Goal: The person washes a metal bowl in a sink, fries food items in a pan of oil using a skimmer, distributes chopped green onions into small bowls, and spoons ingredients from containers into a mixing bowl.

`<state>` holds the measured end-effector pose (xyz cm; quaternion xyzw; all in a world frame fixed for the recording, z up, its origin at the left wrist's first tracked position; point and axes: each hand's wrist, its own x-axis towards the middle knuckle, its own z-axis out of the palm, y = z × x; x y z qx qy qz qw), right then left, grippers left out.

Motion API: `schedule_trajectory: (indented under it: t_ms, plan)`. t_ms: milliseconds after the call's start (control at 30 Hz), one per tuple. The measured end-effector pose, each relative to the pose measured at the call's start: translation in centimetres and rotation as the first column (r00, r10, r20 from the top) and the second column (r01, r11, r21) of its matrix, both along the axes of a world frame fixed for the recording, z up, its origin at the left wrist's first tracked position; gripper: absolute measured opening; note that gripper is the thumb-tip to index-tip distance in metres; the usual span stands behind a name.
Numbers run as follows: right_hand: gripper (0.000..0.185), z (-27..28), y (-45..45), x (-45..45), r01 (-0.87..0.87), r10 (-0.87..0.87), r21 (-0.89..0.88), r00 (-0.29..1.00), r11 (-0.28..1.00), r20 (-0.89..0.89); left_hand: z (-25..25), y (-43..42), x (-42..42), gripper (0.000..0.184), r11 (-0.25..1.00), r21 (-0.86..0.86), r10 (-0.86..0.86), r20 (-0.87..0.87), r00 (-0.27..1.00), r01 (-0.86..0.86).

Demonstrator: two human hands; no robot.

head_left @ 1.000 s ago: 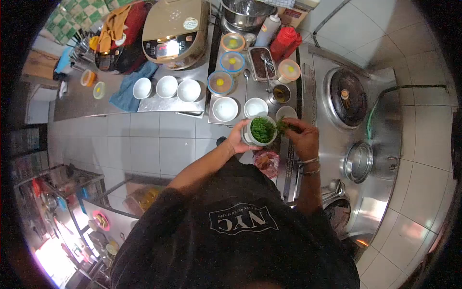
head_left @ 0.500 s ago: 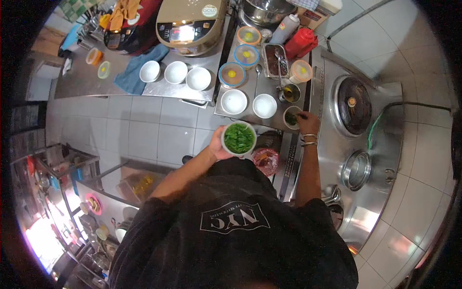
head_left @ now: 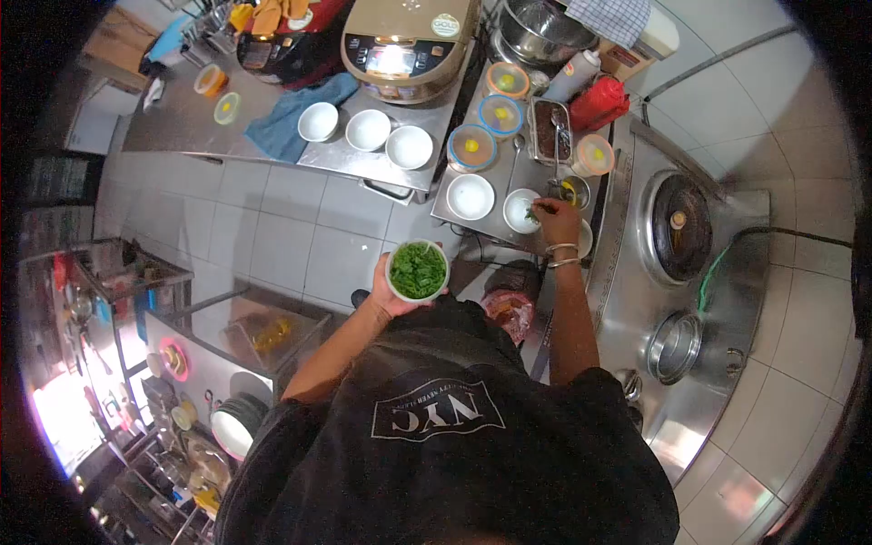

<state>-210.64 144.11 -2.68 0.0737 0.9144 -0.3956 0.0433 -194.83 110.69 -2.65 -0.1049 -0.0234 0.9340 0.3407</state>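
My left hand (head_left: 389, 298) is wrapped round a round white tub full of chopped green leaves (head_left: 418, 271), held in front of my body. With its fingers pinched together, my right hand (head_left: 558, 222) holds a little of the chopped greens over a white bowl (head_left: 518, 211) on the steel counter. Another white bowl (head_left: 587, 240) is partly hidden behind my right wrist. To the left stands one more white bowl (head_left: 470, 197). A small metal pot (head_left: 579, 188) with yellowish contents sits just beyond my right hand.
Three white bowls (head_left: 368, 131) line the left counter, near a blue cloth (head_left: 272, 127) and a rice cooker (head_left: 404, 50). Lidded tubs (head_left: 472, 147), a dark-filled container (head_left: 545, 136) and a red bottle (head_left: 601, 102) stand farther back. A wok (head_left: 681, 218) sits at the right.
My right hand has moved left from the rightmost bowl to the bowl beside it, with greens in its fingers. The tub in my left hand has shifted slightly left. The view has turned a little.
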Motion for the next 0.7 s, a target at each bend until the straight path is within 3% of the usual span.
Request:
schedule_trajectory:
  t_ms: [67, 133, 167, 233, 367, 433, 467, 533, 567, 633, 700]
  plan:
    - [0.019, -1.1, -0.7, -0.3, 0.007, -0.007, 0.038, 1.0, 0.999, 0.009, -0.1, 0.0, 0.2, 0.085, 1.0, 0.012, 0.014, -0.009, 1.0, -0.014]
    - [0.018, -1.9, -1.1, -0.5, -0.103, 0.127, 0.136, 0.976, 0.985, -0.175, 0.0, -0.2, 0.3, 0.086, 0.999, -0.037, 0.007, -0.021, 1.0, -0.008]
    - [0.018, -1.7, -1.4, -0.5, -0.105, 0.128, 0.135, 0.976, 0.985, -0.176, 0.1, -0.3, 0.2, 0.087, 0.998, -0.064, 0.002, -0.027, 1.0, -0.003]
    - [0.017, -1.3, -2.0, -0.5, -0.12, 0.192, 0.316, 0.96, 0.941, -0.204, 0.3, -0.5, 0.3, 0.088, 0.994, -0.107, -0.009, -0.039, 0.999, 0.004]
    - [0.018, -4.8, -1.0, -1.1, -0.1, 0.197, 0.36, 0.95, 0.928, -0.244, 0.0, -1.4, 0.7, 0.092, 0.999, -0.053, 0.0, -0.054, 0.999, -0.003]
    - [0.022, -4.0, -1.3, -1.2, -0.077, 0.095, 0.158, 0.989, 0.984, -0.112, 0.2, -1.8, 0.9, 0.095, 1.0, 0.013, 0.019, -0.054, 0.998, -0.018]
    - [0.022, -2.5, -2.1, -1.2, -0.08, 0.098, 0.155, 0.989, 0.985, -0.114, 0.4, -1.9, 1.0, 0.095, 0.999, 0.033, 0.028, -0.052, 0.998, -0.026]
    - [0.023, 0.9, -5.0, -0.7, -0.091, 0.087, -0.029, 0.989, 0.995, -0.117, 0.8, -2.3, 1.3, 0.094, 0.996, 0.079, 0.053, -0.052, 0.997, -0.049]
    - [0.023, 0.7, -6.1, -0.7, -0.092, 0.088, -0.032, 0.989, 0.995, -0.117, 0.9, -2.4, 1.4, 0.092, 0.992, 0.105, 0.069, -0.053, 0.996, -0.063]
    - [0.021, -0.1, -8.3, -1.5, -0.16, 0.173, -0.173, 0.983, 0.972, 0.064, 0.9, -2.8, 1.4, 0.089, 0.99, 0.125, 0.073, -0.028, 0.997, -0.069]
    - [0.019, -2.0, -10.0, -1.7, -0.188, 0.192, -0.154, 0.981, 0.97, 0.014, 1.6, -3.0, 1.4, 0.086, 0.987, 0.143, 0.077, -0.003, 0.997, -0.076]
